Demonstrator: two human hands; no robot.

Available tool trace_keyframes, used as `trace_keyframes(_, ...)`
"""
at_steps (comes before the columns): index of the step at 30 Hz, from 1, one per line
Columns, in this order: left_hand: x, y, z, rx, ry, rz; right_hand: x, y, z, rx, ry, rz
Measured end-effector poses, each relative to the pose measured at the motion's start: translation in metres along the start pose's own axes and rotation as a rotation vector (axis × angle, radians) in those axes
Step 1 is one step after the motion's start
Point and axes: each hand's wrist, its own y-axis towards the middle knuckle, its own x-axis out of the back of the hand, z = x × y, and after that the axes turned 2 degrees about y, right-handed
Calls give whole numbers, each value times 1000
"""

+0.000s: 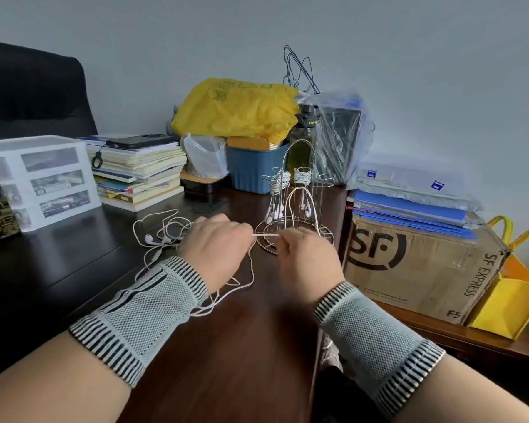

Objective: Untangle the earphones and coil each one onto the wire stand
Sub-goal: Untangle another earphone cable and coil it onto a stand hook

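Your left hand and right hand sit close together over the dark desk, just in front of the wire stand. Both hands pinch the same white earphone cable: a short taut stretch of it runs between them, left fingers curled round one end, right thumb and forefinger nipping the other. From there a loop of the cable arcs up in front of the stand and comes down on its right side. More slack trails from under your left hand back toward your left wrist, lying in loose curves on the desk.

On the stand, two pegs already carry coiled white earphones, buds dangling below the coils. A further peg at the right looks bare.

Left of your left hand lies a tangled pile of earphones, cables looped over each other, at least two buds showing; how many sets are in it you cannot tell.

Both wrists wear grey knit wrist bands with striped edges.

Behind: a stack of books with a phone on top, a white drawer unit at left, a blue bin, a yellow plastic bag on it. Right of the desk, a cardboard box marked SF EXPRESS with blue folders on it, and a yellow tote bag beside it
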Motion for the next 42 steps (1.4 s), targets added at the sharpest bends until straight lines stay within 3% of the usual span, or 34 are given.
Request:
trace_keyframes(6, 1, 1, 29, 118, 13, -37, 13, 3, -17, -193, 42, -82)
trace_keyframes(12, -9, -1, 51, 242, 3, 31, 25, -2, -37, -201, 102, -154)
trace_keyframes(18, 3, 5, 6, 241, -541, -48, 38, 2, -47, -321, 235, -195)
trace_keyframes(24, 5, 46, -16, 321, -835, 1, 52, 9, -58, -428, 261, -207)
trace_keyframes(32, -11, 84, -38, 463, -1021, -46, 63, 13, -85, -491, 311, -120)
trace_keyframes(39, -13, 91, -48, 501, -1110, -46, 77, 16, -117, -517, 9, -237)
trace_keyframes(42, -14, 89, -55, 498, -1151, -39, 68, 17, -113, -457, 9, -160)
